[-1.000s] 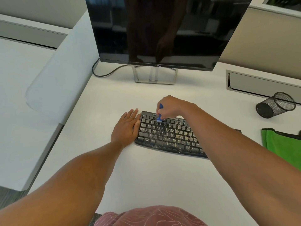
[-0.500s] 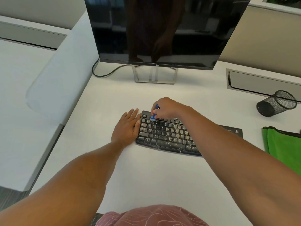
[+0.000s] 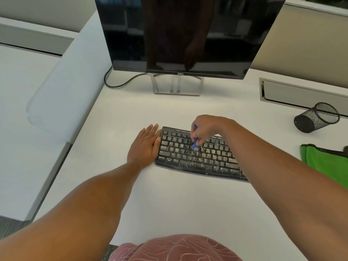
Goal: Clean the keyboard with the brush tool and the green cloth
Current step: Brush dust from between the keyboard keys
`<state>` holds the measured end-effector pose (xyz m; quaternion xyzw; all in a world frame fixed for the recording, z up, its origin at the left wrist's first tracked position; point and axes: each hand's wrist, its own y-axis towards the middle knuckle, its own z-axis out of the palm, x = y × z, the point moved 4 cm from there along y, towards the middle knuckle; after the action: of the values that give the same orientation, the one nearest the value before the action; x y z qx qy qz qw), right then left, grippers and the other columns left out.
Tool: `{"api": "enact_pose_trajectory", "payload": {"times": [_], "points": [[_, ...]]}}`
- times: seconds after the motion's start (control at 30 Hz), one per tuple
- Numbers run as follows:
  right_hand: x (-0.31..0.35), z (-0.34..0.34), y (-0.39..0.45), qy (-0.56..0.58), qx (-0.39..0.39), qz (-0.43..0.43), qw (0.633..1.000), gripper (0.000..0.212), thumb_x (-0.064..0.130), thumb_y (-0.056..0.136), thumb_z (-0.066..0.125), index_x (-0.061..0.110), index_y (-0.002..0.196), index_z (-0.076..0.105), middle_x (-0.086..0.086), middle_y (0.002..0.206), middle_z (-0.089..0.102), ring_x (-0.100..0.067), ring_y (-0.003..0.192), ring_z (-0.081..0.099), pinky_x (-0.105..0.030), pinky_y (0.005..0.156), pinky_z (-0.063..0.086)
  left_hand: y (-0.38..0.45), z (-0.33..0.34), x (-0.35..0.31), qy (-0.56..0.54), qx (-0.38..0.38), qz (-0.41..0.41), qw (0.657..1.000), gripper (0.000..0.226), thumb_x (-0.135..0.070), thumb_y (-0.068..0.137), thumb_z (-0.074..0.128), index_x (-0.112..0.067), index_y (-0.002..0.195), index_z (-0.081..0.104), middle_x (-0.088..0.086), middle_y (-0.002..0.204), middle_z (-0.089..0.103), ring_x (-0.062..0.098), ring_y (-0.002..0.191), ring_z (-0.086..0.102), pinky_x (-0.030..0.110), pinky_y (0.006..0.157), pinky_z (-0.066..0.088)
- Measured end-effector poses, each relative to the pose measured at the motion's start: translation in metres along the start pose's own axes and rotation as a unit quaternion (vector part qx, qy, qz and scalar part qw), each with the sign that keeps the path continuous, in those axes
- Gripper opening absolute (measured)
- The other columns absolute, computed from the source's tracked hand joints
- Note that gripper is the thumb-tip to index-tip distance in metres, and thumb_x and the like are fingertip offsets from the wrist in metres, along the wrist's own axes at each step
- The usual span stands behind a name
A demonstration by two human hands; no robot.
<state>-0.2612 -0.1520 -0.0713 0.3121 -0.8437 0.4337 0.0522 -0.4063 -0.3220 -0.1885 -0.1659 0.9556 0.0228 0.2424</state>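
Right now our right hand (image 3: 208, 129) pinches the blue brush tool (image 3: 195, 139) high on its handle, fingers curled round it, bristle end down on the middle-left keys of the black keyboard (image 3: 197, 157). Our left hand (image 3: 146, 146) lies flat with straight fingers against the keyboard's left edge, bracing it on the white surface (image 3: 169, 204). Keyboard sits in front of the monitor (image 3: 188, 34), still speckled with pale crumbs over the centre and right keys; left rows look cleaner. We judge the brush light and stiff in the handle, soft at the tip, so the high pinch suits flicking; a lower hold would give more pressure between keys. Keyboard looks light and likely to slide on the smooth surface, hence the flat-hand brace at the end; keys are springy, so light strokes. Green cloth (image 3: 327, 162) lies folded at the right, well apart from the keyboard, untouched; soft and limp, best bunched in the palm. A mesh pen cup (image 3: 316, 117) lies tipped on its side behind the cloth.
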Motion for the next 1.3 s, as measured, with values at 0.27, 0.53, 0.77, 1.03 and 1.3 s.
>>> {"api": "enact_pose_trajectory", "payload": {"times": [0.27, 0.53, 0.77, 1.03, 1.3], "points": [[-0.002, 0.006, -0.008, 0.032, -0.039, -0.03, 0.998, 0.014, 0.004, 0.091, 0.055, 0.006, 0.094, 0.068, -0.004, 0.09, 0.072, -0.015, 0.087, 0.071, -0.035, 0.077, 0.057, 0.001, 0.001, 0.001, 0.005, 0.002, 0.0, 1.0, 0.057, -0.042, 0.105, 0.013, -0.027, 0.157, 0.033, -0.004, 0.165, 0.027, 0.012, 0.154, 0.015, 0.03, 0.126, 0.005], [-0.01, 0.015, -0.017, 0.083, -0.13, -0.031, 0.988, 0.018, 0.007, 0.094, 0.052, 0.008, 0.091, 0.069, -0.003, 0.088, 0.065, -0.009, 0.062, 0.055, -0.025, 0.052, 0.041, 0.0, 0.001, 0.0, 0.009, -0.001, 0.0, 1.0, 0.061, -0.044, 0.104, 0.009, -0.026, 0.157, 0.034, -0.004, 0.165, 0.027, 0.013, 0.154, 0.015, 0.029, 0.126, 0.004], [-0.014, 0.03, -0.025, 0.097, -0.048, -0.035, 0.994, 0.015, 0.005, 0.091, 0.055, 0.006, 0.09, 0.07, -0.006, 0.088, 0.072, -0.02, 0.086, 0.073, -0.044, 0.082, 0.057, 0.0, 0.002, 0.001, 0.006, -0.006, 0.002, 1.0, 0.057, -0.041, 0.105, 0.014, -0.026, 0.156, 0.036, -0.003, 0.164, 0.029, 0.013, 0.154, 0.017, 0.03, 0.126, 0.006], [-0.008, 0.046, -0.032, 0.082, -0.011, -0.012, 0.997, 0.016, 0.006, 0.094, 0.053, 0.005, 0.092, 0.069, -0.001, 0.082, 0.072, -0.008, 0.071, 0.071, -0.028, 0.067, 0.058, 0.0, 0.0, 0.001, 0.006, -0.009, 0.005, 1.0, 0.057, -0.039, 0.105, 0.015, -0.025, 0.156, 0.037, -0.002, 0.164, 0.03, 0.014, 0.154, 0.018, 0.029, 0.125, 0.006], [-0.009, 0.04, -0.034, 0.125, -0.097, -0.014, 0.987, 0.015, 0.009, 0.096, 0.053, 0.007, 0.097, 0.068, -0.001, 0.087, 0.068, -0.006, 0.07, 0.066, -0.022, 0.059, 0.051, 0.0, 0.001, 0.001, 0.001, -0.007, 0.003, 1.0, 0.058, -0.04, 0.105, 0.015, -0.025, 0.155, 0.038, -0.003, 0.164, 0.03, 0.014, 0.154, 0.018, 0.032, 0.126, 0.008]]}}
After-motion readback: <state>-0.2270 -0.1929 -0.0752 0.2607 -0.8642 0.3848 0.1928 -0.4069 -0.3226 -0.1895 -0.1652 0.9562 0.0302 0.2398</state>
